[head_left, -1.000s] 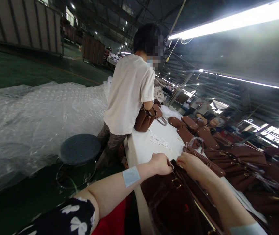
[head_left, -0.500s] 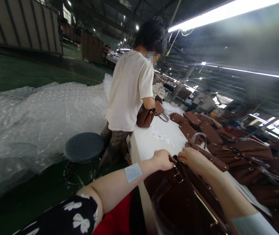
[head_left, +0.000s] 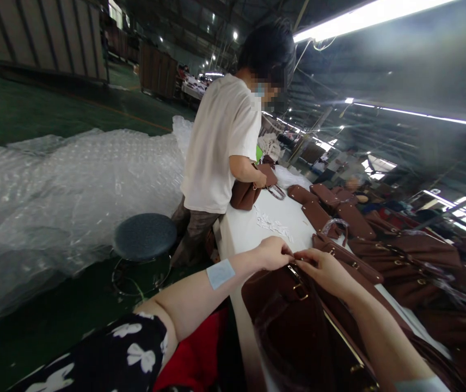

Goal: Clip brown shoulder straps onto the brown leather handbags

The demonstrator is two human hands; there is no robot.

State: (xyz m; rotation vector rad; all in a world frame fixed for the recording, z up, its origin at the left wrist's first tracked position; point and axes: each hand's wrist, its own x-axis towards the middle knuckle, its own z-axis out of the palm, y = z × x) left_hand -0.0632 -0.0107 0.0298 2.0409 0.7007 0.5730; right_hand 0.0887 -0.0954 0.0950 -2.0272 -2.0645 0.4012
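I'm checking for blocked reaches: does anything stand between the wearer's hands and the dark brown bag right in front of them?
Nothing visible does. The left hand and right hand are together at the far end of the bag. The white slips lie beyond them on the table, out of the way.

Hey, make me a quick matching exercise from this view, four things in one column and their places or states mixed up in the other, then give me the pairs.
1. stool
2. bubble wrap
3. small white pieces
4. nearest brown bag

A. scattered on the white tabletop
B. left hand and right hand at its upper end
C. dark, round seat
D. clear, heaped at the picture's left

Pairs: 1-C, 2-D, 3-A, 4-B.
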